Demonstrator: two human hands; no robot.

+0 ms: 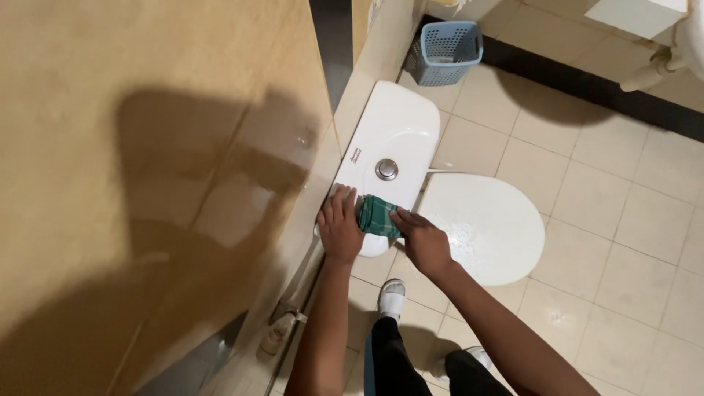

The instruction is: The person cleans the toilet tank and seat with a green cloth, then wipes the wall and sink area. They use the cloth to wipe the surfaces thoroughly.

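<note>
Both my hands are on the green cloth at the near edge of the toilet tank. Left hand lies flat beside it, right hand is gripping it. Lid is down, blue basket past the tank.

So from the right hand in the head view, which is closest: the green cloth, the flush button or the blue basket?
From the right hand:
1. Green cloth, touching it, on the tank lid.
2. Flush button, mid-lid, just beyond.
3. Blue basket, far off on the floor by the wall.
</note>
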